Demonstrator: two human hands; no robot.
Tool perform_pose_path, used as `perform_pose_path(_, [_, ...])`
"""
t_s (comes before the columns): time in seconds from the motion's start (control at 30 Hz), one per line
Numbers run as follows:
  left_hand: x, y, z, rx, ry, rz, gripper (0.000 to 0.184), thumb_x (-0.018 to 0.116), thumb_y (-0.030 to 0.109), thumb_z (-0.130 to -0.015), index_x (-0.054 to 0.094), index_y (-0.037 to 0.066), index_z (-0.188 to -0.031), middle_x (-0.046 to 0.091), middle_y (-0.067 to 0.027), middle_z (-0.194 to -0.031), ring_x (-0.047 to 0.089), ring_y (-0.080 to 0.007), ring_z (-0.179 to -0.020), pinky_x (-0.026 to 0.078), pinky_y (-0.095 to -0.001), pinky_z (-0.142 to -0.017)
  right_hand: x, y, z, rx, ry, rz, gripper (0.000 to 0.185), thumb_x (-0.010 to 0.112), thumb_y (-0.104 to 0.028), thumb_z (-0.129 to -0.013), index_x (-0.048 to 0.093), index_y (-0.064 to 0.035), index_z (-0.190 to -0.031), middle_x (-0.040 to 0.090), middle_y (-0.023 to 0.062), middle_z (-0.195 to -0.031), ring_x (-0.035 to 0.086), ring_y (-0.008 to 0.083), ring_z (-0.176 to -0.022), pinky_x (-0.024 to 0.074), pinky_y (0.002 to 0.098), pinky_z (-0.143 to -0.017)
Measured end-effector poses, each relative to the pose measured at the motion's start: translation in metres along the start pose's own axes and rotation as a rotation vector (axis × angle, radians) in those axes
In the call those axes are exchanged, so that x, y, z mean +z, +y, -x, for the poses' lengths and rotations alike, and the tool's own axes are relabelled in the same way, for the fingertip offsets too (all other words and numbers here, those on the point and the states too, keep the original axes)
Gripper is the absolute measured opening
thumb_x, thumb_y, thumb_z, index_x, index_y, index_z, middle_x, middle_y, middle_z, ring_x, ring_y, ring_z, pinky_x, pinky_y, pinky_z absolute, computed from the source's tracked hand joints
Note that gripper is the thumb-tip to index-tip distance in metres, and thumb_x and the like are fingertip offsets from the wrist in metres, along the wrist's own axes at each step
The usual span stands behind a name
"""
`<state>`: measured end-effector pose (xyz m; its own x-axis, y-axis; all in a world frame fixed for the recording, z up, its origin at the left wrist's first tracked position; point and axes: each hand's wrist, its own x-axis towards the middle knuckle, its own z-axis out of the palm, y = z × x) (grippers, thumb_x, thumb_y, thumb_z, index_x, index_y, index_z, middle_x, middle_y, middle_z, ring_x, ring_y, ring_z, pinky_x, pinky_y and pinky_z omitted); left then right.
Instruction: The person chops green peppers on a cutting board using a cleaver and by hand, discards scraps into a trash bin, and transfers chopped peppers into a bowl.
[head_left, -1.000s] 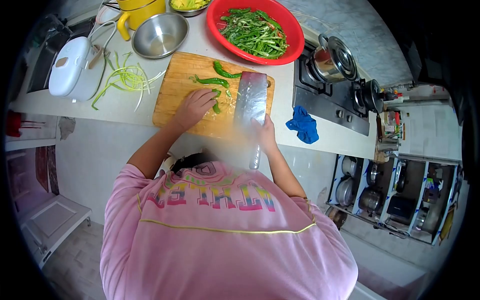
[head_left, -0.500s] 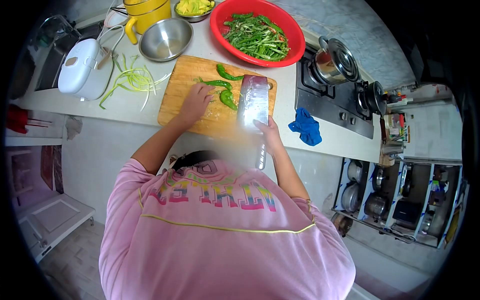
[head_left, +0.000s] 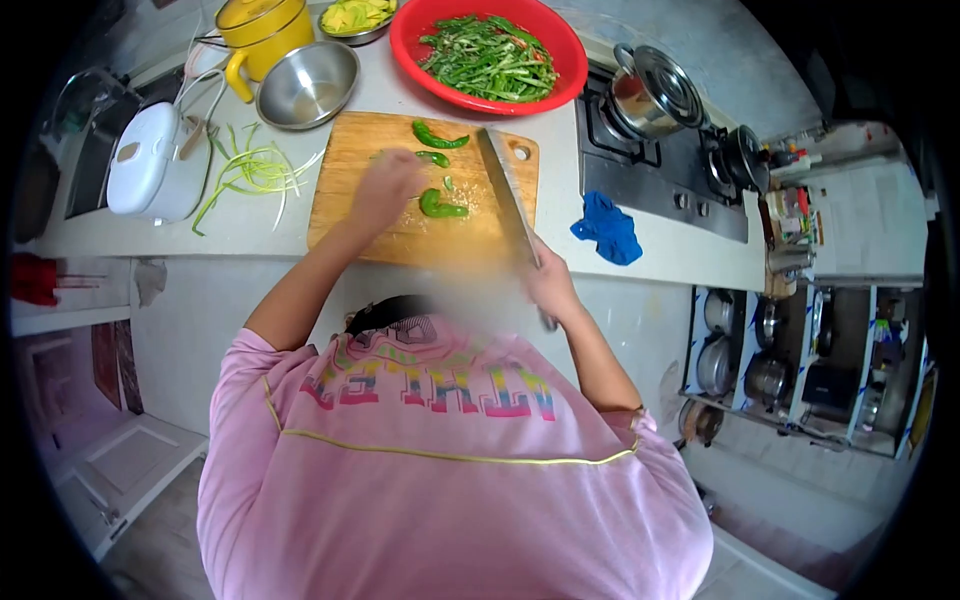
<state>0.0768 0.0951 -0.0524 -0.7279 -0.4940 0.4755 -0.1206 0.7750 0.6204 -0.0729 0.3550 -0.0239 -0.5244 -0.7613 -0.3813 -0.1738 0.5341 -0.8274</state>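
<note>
A wooden cutting board (head_left: 350, 150) carries a few green peppers. One pepper (head_left: 440, 136) lies near its far edge, another (head_left: 433, 158) is partly behind my left hand, and a bent one (head_left: 443, 206) lies nearer me among small bits. My left hand (head_left: 388, 190) is over the board's left half, smeared by motion, so its fingers and anything in them cannot be made out. My right hand (head_left: 550, 282) is wrapped round the handle of a cleaver (head_left: 508, 190), whose blade is seen nearly edge-on over the board's right side.
A steel bowl (head_left: 309, 84), a yellow pot (head_left: 266, 38) and a red basin (head_left: 574, 66) of cut greens are beyond the board. Pale green strips (head_left: 255, 170) and a white container (head_left: 150, 165) are left. Right are a blue cloth (head_left: 607, 229) and a stove (head_left: 660, 190) with pots.
The cleaver has turned from showing its broad face to nearly edge-on. My left hand has moved slightly from its earlier place. The bent pepper, under my fingers at first, lies uncovered.
</note>
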Motion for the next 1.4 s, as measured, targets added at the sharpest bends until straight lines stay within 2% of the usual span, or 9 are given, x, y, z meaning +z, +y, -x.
perform_pose_path(0.07, [-0.012,0.002,-0.024,-0.093,0.251,-0.057,0.026,0.060,0.020,-0.083,0.063,0.007,-0.105,0.057,-0.0117,-0.102,0.054,-0.0280,-0.098,0.043,-0.0389,-0.086,0.001,0.010,-0.006,-0.439,0.162,0.703,0.068,0.050,-0.010,-0.082,0.028,-0.0340,-0.141,0.056,0.0124,-0.066,0.061,0.0271,-0.058,0.0497,0.0369,-0.050])
perform_pose_path(0.17, [-0.004,0.017,-0.055,0.105,0.142,-0.141,0.031,0.057,0.023,-0.086,0.059,0.006,-0.112,0.054,-0.0122,-0.116,0.051,-0.0294,-0.109,0.039,-0.0418,-0.094,0.004,-0.005,-0.001,-0.341,0.048,1.117,0.068,0.055,-0.020,-0.081,0.027,-0.0339,-0.141,0.059,0.0134,-0.074,0.062,0.0293,-0.065,0.0502,0.0415,-0.055])
perform_pose_path(0.27, [0.033,0.033,-0.060,0.314,-0.100,-0.304,0.035,0.052,0.024,-0.088,0.053,0.007,-0.119,0.043,-0.0116,-0.135,0.040,-0.0307,-0.125,0.030,-0.0477,-0.103,0.024,0.018,-0.001,-0.455,0.168,1.062,0.071,0.052,-0.010,-0.079,0.028,-0.0333,-0.141,0.055,0.0128,-0.068,0.060,0.0265,-0.054,0.0490,0.0363,-0.046])
perform_pose_path(0.43, [0.064,0.027,-0.041,0.253,-0.325,-0.295,0.045,0.051,0.034,-0.089,0.048,0.008,-0.126,0.034,-0.0097,-0.143,0.026,-0.0266,-0.135,0.022,-0.0510,-0.107,0.034,0.031,0.006,-0.496,0.179,1.038,0.068,0.052,-0.012,-0.081,0.029,-0.0300,-0.142,0.053,0.0136,-0.066,0.058,0.0269,-0.052,0.0476,0.0363,-0.044])
perform_pose_path(0.67, [0.080,0.015,-0.043,0.255,-0.513,-0.357,0.059,0.047,0.040,-0.089,0.031,0.014,-0.140,0.020,-0.0106,-0.149,0.017,-0.0273,-0.138,0.014,-0.0576,-0.107,0.030,-0.014,0.015,-0.085,-0.232,0.765,0.085,0.065,-0.025,-0.072,0.020,-0.0205,-0.144,0.061,0.0187,-0.076,0.062,0.0339,-0.073,0.0498,0.0414,-0.066])
perform_pose_path(0.97, [0.077,0.015,-0.054,0.365,-0.585,-0.300,0.060,0.048,0.037,-0.089,0.029,0.015,-0.141,0.020,-0.0114,-0.149,0.016,-0.0285,-0.138,0.014,-0.0574,-0.107,0.064,0.007,0.010,0.066,-0.241,0.651,0.080,0.060,-0.018,-0.076,0.019,-0.0229,-0.144,0.061,0.0172,-0.073,0.061,0.0351,-0.069,0.0494,0.0411,-0.064])
perform_pose_path(1.17, [0.081,0.007,-0.057,0.344,-0.476,-0.230,0.062,0.049,0.040,-0.088,0.030,0.016,-0.141,0.018,-0.0151,-0.149,0.017,-0.0326,-0.138,0.014,-0.0559,-0.107,0.048,-0.012,0.018,-0.105,-0.100,0.695,0.074,0.055,-0.028,-0.079,0.019,-0.0248,-0.145,0.062,0.0193,-0.072,0.062,0.0352,-0.068,0.0487,0.0409,-0.060])
perform_pose_path(1.33, [0.054,-0.011,-0.085,0.066,0.121,0.117,0.039,0.058,0.027,-0.086,0.055,0.007,-0.119,0.040,-0.0174,-0.134,0.038,-0.0325,-0.123,0.030,-0.0438,-0.102,0.024,0.000,0.023,-0.237,0.032,0.618,0.071,0.056,-0.014,-0.071,0.037,-0.0291,-0.137,0.062,0.0218,-0.074,0.061,0.0363,-0.066,0.0497,0.0435,-0.064])
perform_pose_path(1.4, [0.010,-0.019,-0.090,-0.128,0.108,0.221,0.033,0.061,0.024,-0.085,0.058,0.004,-0.111,0.053,-0.0148,-0.117,0.051,-0.0257,-0.105,0.041,-0.0357,-0.089,0.018,0.002,0.029,-0.358,0.117,0.417,0.067,0.056,-0.011,-0.070,0.044,-0.0281,-0.134,0.061,0.0222,-0.075,0.061,0.0372,-0.066,0.0494,0.0444,-0.064])
